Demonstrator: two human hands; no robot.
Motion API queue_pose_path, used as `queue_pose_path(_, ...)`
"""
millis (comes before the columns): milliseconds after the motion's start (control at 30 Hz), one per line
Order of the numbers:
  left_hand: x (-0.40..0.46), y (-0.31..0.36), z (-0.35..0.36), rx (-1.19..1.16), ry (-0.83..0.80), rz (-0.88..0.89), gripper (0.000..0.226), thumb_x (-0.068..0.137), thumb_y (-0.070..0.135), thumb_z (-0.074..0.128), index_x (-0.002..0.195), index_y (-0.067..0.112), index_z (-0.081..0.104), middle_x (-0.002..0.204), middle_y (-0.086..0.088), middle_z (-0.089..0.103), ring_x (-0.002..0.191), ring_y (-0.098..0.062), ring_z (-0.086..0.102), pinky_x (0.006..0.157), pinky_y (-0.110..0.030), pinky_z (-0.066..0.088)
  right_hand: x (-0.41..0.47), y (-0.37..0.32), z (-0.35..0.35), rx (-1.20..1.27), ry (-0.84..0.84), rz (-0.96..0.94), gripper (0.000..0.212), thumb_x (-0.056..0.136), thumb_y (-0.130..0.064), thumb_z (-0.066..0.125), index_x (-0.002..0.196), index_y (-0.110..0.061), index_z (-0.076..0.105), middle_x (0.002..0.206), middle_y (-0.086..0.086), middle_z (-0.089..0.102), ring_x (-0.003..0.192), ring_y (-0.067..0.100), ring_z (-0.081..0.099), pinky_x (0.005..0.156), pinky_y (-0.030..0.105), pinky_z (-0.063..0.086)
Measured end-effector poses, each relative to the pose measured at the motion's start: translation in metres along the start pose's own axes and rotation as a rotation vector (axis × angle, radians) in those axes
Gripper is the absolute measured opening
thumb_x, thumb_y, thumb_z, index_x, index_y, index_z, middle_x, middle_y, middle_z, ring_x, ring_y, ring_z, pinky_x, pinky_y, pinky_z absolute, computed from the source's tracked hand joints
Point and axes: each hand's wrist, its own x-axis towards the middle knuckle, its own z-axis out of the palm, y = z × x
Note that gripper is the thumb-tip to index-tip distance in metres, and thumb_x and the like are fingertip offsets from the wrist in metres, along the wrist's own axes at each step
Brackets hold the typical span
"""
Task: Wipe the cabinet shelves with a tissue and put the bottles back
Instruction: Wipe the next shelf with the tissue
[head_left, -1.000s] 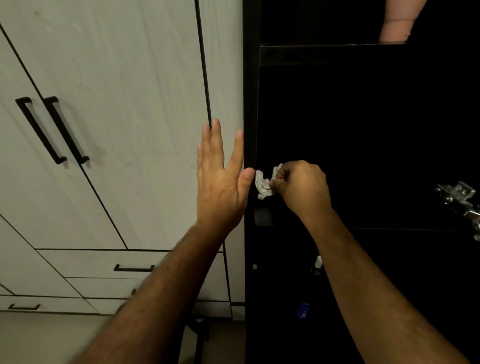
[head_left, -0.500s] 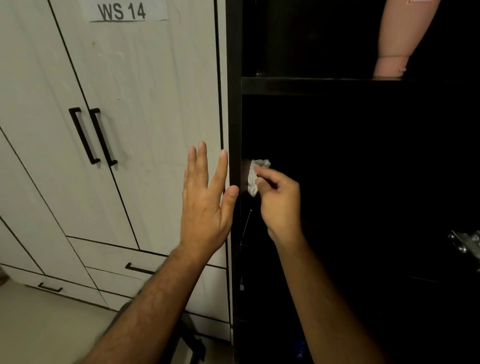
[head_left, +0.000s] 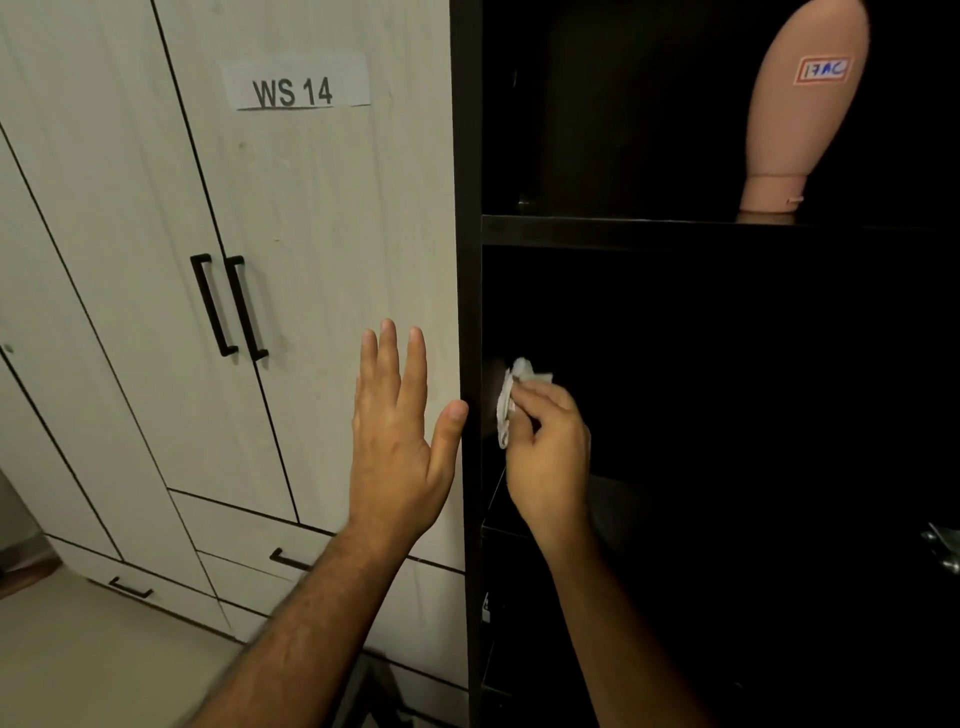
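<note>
While the right hand (head_left: 550, 457) pinches a crumpled white tissue (head_left: 511, 400) between thumb and curled fingers (head_left: 535, 397), the wad presses against the inner face of the black cabinet's left upright (head_left: 470, 312), inside the dark compartment below the upper shelf (head_left: 675, 231). The tissue sits just right of that upright, about level with the left thumb on the other side of it.

Left of the upright, the left hand (head_left: 397, 447) lies flat against the pale wooden door (head_left: 322, 234), its fingers (head_left: 387, 358) straight and close together, holding nothing; the thumb tip touches the upright's front edge.

Above the tissue, on the upper shelf and well to the right of the upright, stands a pink rounded form (head_left: 800, 119) with a small label reading "17AC". Further left of the upright, the pale doors carry two black handles (head_left: 228, 306) side by side and a paper sign (head_left: 296, 83) marked "WS 14". Drawer fronts (head_left: 249, 551) with black pulls sit lower down. A metal hinge (head_left: 943, 545) shows at the far right edge.
</note>
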Motion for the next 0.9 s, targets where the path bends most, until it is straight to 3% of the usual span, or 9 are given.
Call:
queue_pose_path(167, 0.01, 0.004, -0.005, -0.002, 0.025, 0.006, 0.067, 0.1, 0.054, 0.025, 0.153, 0.024, -0.001, 0.164, -0.005, 0.002, 0.15, -0.019, -0.005, 0.121, -0.048, 0.009, 0.035, -0.053, -0.006, 0.043, -0.021, -0.195, 0.035, 0.101, -0.007, 0.045, 0.134, -0.01, 0.057, 0.116, -0.015, 0.045, 0.093, -0.016, 0.045, 0.076, -0.008, 0.032)
queue_pose_path(300, 0.012, 0.006, -0.008, -0.006, 0.042, -0.009, 0.066, 0.1, 0.054, 0.022, 0.154, 0.023, 0.001, 0.164, -0.004, 0.002, 0.15, -0.018, -0.005, 0.121, -0.051, 0.01, 0.046, -0.057, -0.01, 0.239, -0.268, -0.061, 0.037, 0.106, -0.021, 0.037, 0.141, -0.021, 0.046, 0.123, -0.02, 0.052, 0.107, -0.017, 0.048, 0.087, -0.001, 0.034)
queue_pose_path(400, 0.012, 0.006, -0.009, -0.01, 0.042, 0.006, 0.066, 0.1, 0.053, 0.024, 0.154, 0.022, 0.001, 0.164, -0.004, 0.003, 0.15, -0.018, -0.005, 0.121, -0.05, 0.01, 0.033, -0.052, -0.012, 0.368, -0.427, 0.007, 0.04, 0.105, -0.036, 0.021, 0.145, -0.035, 0.024, 0.137, -0.032, 0.029, 0.108, -0.038, 0.028, 0.088, -0.01, 0.021)
queue_pose_path(467, 0.013, 0.006, -0.009, -0.004, 0.038, 0.003, 0.066, 0.1, 0.052, 0.026, 0.154, 0.023, 0.001, 0.164, -0.004, 0.003, 0.15, -0.017, -0.005, 0.121, -0.05, 0.009, 0.027, -0.056, -0.012, 0.381, -0.475, 0.037, 0.06, 0.09, -0.063, 0.009, 0.145, -0.04, 0.006, 0.141, -0.032, 0.014, 0.117, -0.036, 0.012, 0.087, -0.012, 0.013)
queue_pose_path(533, 0.013, 0.006, -0.008, 0.0, 0.034, -0.005, 0.067, 0.099, 0.052, 0.028, 0.153, 0.024, 0.0, 0.164, -0.004, 0.003, 0.15, -0.017, -0.005, 0.121, -0.049, 0.009, 0.027, -0.061, -0.011, 0.32, -0.502, 0.007, 0.1, 0.064, -0.09, 0.002, 0.15, -0.04, -0.001, 0.155, -0.025, 0.002, 0.13, -0.019, 0.0, 0.096, -0.003, 0.006)
queue_pose_path(600, 0.013, 0.005, -0.009, -0.007, 0.031, -0.007, 0.067, 0.099, 0.051, 0.03, 0.153, 0.024, 0.0, 0.164, -0.004, 0.003, 0.15, -0.017, -0.005, 0.121, -0.049, 0.009, 0.031, -0.064, -0.01, 0.286, -0.517, -0.05, 0.122, 0.05, -0.099, -0.001, 0.153, -0.033, -0.006, 0.161, -0.016, -0.007, 0.133, -0.014, -0.004, 0.102, 0.004, 0.003)
queue_pose_path(733, 0.013, 0.004, -0.008, -0.017, 0.025, -0.023, 0.068, 0.099, 0.049, 0.033, 0.154, 0.021, 0.005, 0.164, -0.004, 0.004, 0.15, -0.016, -0.004, 0.122, -0.048, 0.009, 0.024, -0.067, -0.011, 0.242, -0.502, -0.192, 0.103, 0.058, -0.095, -0.004, 0.145, -0.041, -0.013, 0.154, -0.027, -0.017, 0.138, -0.016, -0.015, 0.116, 0.014, -0.004)
queue_pose_path(800, 0.012, 0.003, -0.007, -0.005, 0.023, -0.023, 0.069, 0.099, 0.049, 0.034, 0.154, 0.02, 0.007, 0.163, -0.004, 0.005, 0.15, -0.017, -0.004, 0.122, -0.048, 0.009, 0.016, -0.059, -0.01, 0.174, -0.487, -0.261, 0.086, 0.064, -0.09, -0.005, 0.139, -0.049, -0.015, 0.145, -0.039, -0.024, 0.142, -0.009, -0.017, 0.122, 0.029, -0.005)
queue_pose_path(900, 0.009, -0.001, -0.008, 0.012, 0.025, -0.018, 0.07, 0.098, 0.052, 0.034, 0.154, 0.022, 0.004, 0.163, -0.005, 0.005, 0.15, -0.018, -0.004, 0.121, -0.048, 0.01, 0.015, -0.051, -0.01, 0.13, -0.496, -0.172, 0.088, 0.058, -0.094, -0.007, 0.136, -0.055, -0.019, 0.142, -0.042, -0.029, 0.143, -0.005, -0.018, 0.123, 0.045, -0.003)
